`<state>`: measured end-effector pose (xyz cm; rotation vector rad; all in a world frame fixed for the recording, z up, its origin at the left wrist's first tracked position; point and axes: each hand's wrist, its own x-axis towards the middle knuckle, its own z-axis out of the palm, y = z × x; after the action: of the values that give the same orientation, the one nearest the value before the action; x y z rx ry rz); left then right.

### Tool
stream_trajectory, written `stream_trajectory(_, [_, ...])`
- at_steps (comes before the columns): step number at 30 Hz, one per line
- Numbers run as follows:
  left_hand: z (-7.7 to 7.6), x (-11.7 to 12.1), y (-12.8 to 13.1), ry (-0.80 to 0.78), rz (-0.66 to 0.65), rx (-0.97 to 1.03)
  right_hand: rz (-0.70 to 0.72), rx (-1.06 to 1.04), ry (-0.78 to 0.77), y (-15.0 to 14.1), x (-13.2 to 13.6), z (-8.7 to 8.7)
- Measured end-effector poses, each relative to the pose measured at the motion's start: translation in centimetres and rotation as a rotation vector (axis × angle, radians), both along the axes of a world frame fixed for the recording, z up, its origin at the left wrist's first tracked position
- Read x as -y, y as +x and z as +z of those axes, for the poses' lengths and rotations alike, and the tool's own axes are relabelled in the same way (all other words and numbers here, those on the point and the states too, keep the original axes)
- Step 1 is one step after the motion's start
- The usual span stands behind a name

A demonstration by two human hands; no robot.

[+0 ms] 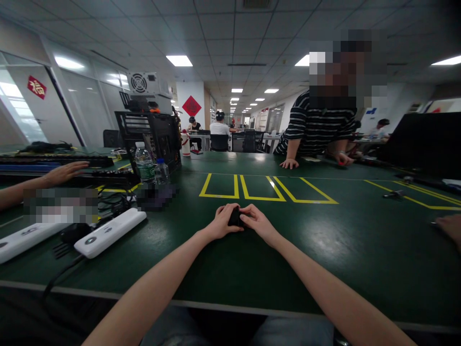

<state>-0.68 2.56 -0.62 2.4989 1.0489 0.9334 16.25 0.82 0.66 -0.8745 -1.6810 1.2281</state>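
Note:
Between my two hands is a small black object [235, 217], low over the green table [201, 283]; its kind cannot be made out. My left hand [222, 223] curls round its left side, fingers over the top and thumb below. From the right, my right hand [258, 222] presses thumb and fingertips against it. Both hands are closed on the object and cover much of it. Just beyond them, yellow tape outlines [264, 198] mark the tabletop.
To the left lie white power strips [111, 233], cables, a water bottle [145, 163] and an open black computer case [151, 137]. A person in a striped shirt [320, 125] leans on the far side. Other people's hands [66, 174] show at the left and right edges.

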Motion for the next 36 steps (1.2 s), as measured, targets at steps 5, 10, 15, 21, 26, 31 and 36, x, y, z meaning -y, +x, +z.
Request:
stream_trajectory(5, [0.0,0.1,0.0,-0.007,0.002,0.008,-0.061,0.048,-0.015,-0.1,-0.2,0.1])
stream_trajectory(10, [-0.2,-0.1,0.0,0.0,0.001,0.019,-0.011,0.039,-0.027,0.0,-0.2,0.1])
stream_trajectory(15, [-0.3,-0.2,0.1,0.013,0.006,0.016,0.055,-0.066,-0.031,0.0,-0.2,-0.5])
stream_trajectory(21, [-0.3,-0.2,0.2,0.012,0.014,0.022,0.002,-0.088,0.032,-0.4,-0.6,-0.8])
stream_trajectory(26, [-0.2,-0.1,0.1,0.007,0.007,0.018,-0.044,-0.043,0.039,-0.6,-0.4,-0.6])
stream_trajectory(31, [-0.1,0.0,0.1,0.0,0.011,0.017,-0.009,-0.035,0.005,-0.3,0.2,-0.1])
stream_trajectory(36, [0.2,0.2,0.1,-0.02,0.01,0.012,0.028,-0.051,-0.025,-0.2,0.6,0.2])
